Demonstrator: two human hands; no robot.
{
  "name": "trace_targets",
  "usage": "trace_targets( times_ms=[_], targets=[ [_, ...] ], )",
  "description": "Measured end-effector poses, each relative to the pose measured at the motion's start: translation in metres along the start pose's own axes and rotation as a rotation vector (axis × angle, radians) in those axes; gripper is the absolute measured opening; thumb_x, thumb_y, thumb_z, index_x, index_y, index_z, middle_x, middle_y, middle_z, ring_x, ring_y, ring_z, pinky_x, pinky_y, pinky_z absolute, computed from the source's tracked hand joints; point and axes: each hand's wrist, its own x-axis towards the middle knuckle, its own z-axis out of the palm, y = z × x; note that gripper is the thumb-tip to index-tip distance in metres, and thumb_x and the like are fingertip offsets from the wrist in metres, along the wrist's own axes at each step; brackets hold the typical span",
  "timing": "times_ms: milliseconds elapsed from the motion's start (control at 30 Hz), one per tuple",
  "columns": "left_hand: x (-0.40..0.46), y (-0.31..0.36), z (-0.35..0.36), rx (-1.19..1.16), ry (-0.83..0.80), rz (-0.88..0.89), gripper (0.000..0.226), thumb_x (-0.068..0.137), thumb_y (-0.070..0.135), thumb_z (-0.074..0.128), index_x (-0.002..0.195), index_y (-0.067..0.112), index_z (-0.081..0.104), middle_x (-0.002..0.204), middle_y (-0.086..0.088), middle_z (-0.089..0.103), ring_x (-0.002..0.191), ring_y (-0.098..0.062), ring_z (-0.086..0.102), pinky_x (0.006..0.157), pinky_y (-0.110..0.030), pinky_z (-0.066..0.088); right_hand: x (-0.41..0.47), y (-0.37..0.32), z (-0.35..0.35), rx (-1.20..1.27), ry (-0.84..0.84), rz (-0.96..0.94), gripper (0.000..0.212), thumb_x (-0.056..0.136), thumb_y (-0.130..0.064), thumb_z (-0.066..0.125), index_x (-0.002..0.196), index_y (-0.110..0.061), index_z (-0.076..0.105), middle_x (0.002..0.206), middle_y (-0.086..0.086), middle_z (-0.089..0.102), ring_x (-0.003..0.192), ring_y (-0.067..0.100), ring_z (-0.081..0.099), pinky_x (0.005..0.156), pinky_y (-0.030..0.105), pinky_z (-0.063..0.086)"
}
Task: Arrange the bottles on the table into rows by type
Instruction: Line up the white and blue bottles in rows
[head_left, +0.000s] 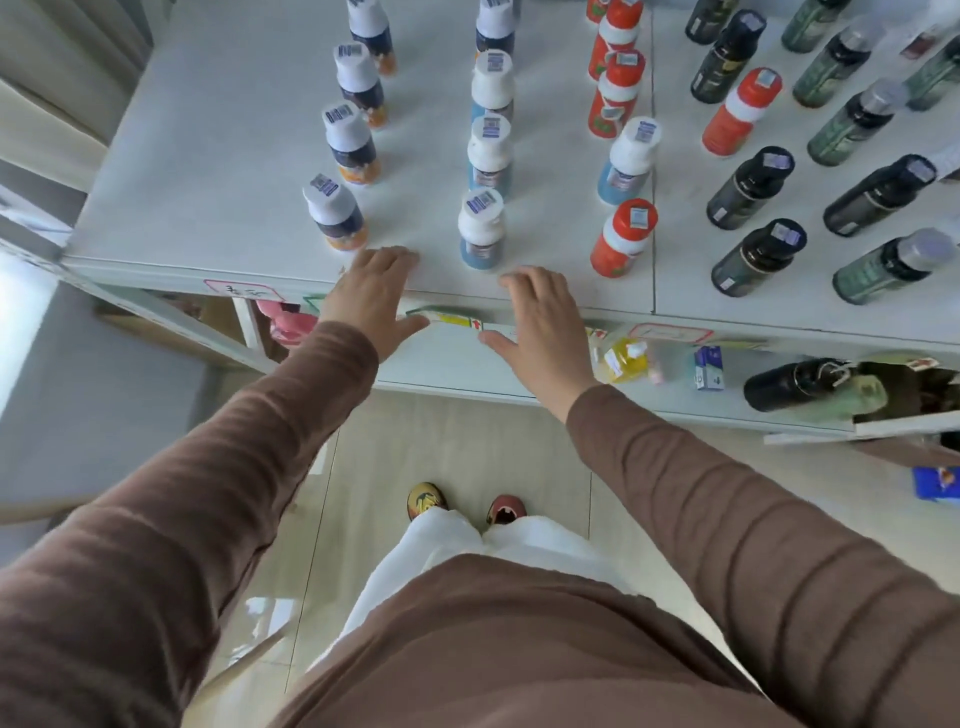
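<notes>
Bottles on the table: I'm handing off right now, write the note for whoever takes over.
Left hand and right hand: both open, at the table front edge, holding nothing.
Done: dark-label bottles in a row on the left; blue bottles in a row in the middle.
Left: one stray blue bottle stands among the orange bottles; another orange one sits among the black bottles. The black and green bottles on the right are not yet in clean rows.

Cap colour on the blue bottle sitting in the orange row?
White cap with a barcode sticker, on the light-blue plastic bottle; head view.
</notes>
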Motion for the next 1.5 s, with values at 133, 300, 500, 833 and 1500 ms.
trace_targets(
  times_ms=[133,300,500,833,1500],
  targets=[
    [0.000,-0.005,0.010,0.001,0.090,0.019,0.070,0.073,0.033,0.075,0.134,0.014,0.047,0.134,-0.005,0.050,0.125,-0.027,0.040,0.107,-0.037,0.037,0.000,-0.006,0.018,-0.058,0.106,0.068,0.062,0.077,-0.052,0.068,0.128,-0.021,0.051,0.131,-0.001,0.051,0.118,0.024,0.045,0.098,0.035,0.038],
    [0.002,-0.012,0.019,-0.012,0.162,0.064,0.059,0.073,0.029,0.073,0.127,0.011,0.055,0.129,-0.006,0.055,0.118,-0.032,0.045,0.104,-0.036,0.037,0.002,-0.009,0.031,-0.051,0.197,0.126,0.051,0.080,-0.046,0.069,0.124,-0.025,0.054,0.130,-0.005,0.052,0.119,0.021,0.044,0.099,0.034,0.035],
    [0.004,-0.017,0.022,-0.006,0.184,0.077,0.055,0.073,0.030,0.072,0.123,0.012,0.057,0.127,-0.005,0.056,0.116,-0.031,0.047,0.104,-0.035,0.036,0.004,-0.010,0.034,-0.083,0.233,0.135,0.047,0.080,-0.045,0.069,0.120,-0.025,0.054,0.127,-0.005,0.053,0.119,0.022,0.047,0.097,0.035,0.036],
    [0.001,-0.009,0.020,-0.009,0.172,0.034,0.057,0.077,0.032,0.067,0.128,0.012,0.052,0.131,-0.006,0.052,0.122,-0.031,0.043,0.105,-0.040,0.037,0.007,-0.004,0.020,-0.056,0.155,0.078,0.044,0.078,-0.043,0.071,0.116,-0.024,0.057,0.122,-0.003,0.054,0.112,0.024,0.047,0.091,0.036,0.039],
    [0.048,0.050,-0.010,-0.843,-0.017,-0.258,0.019,0.093,0.015,0.041,0.096,0.019,0.060,0.087,-0.006,0.056,0.077,-0.021,0.048,0.077,-0.029,0.038,0.105,-0.008,-0.088,0.269,-0.202,-0.044,0.039,0.094,-0.024,0.056,0.132,-0.019,0.054,0.128,0.010,0.056,0.116,0.029,0.053,0.094,0.038,0.043]
  ],
)
